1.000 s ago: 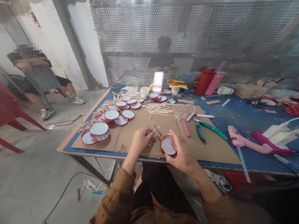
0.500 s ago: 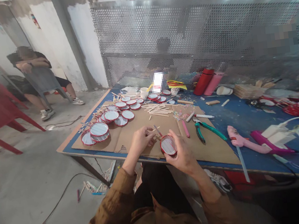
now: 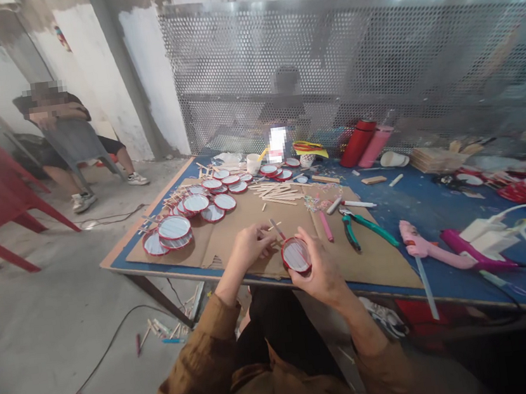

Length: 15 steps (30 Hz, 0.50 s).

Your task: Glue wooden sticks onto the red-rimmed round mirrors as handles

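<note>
My right hand (image 3: 316,264) grips a small round red-rimmed disc (image 3: 296,255) with a pale striped face, near the table's front edge. A thin stick (image 3: 277,229) juts up from the disc's upper left. Just left of it, my left hand (image 3: 251,249) has its fingertips pinched together beside a small light stick; whatever lies between them is too small to make out. Both hands are over the brown cardboard (image 3: 247,221). Several similar discs (image 3: 195,203) are piled to the left, and loose wooden sticks (image 3: 275,193) lie beyond my hands.
Green-handled pliers (image 3: 367,229), a pink marker (image 3: 327,226) and a pink glue gun (image 3: 435,251) lie to the right. Behind them are a red bottle (image 3: 357,144) and a pink bottle (image 3: 376,146). A perforated metal screen (image 3: 346,59) stands behind the table. A person sits at the back left.
My left hand has shifted very slightly beside the disc. The disc stays in my right hand, almost unmoved.
</note>
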Available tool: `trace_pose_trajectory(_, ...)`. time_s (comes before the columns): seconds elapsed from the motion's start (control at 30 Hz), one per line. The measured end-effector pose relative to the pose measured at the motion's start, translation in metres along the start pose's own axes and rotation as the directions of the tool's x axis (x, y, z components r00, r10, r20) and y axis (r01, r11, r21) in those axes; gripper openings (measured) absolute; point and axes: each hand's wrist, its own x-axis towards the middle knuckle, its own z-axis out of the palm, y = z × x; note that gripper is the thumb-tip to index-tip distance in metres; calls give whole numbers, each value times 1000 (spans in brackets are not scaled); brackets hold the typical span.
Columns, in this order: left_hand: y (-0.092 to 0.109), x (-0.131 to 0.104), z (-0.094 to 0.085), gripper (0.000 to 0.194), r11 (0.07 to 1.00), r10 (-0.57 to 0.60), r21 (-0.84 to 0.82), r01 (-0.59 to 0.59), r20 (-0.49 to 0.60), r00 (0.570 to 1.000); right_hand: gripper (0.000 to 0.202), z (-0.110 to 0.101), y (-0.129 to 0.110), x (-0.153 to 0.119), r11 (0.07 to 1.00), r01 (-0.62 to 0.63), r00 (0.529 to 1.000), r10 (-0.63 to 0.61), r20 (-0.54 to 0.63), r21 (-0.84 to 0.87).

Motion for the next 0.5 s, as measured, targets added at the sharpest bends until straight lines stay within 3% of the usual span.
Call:
trace_pose_trajectory(0.1,3,1,-2,36,999,-35,-6,36,98,995,85,0,0,0,1000,10,1000,-10,-2,12)
trace_pose_trajectory(0.23,11,0,-8,32,997,-45,-45,55,190,981,85,-1,-1,0,1000,13,1000,-13,10,14)
trace_pose_trajectory(0.5,17,-5,-13,34,995,-30,-88,50,213,977,86,-2,-2,0,1000,12,999,-12,32,2)
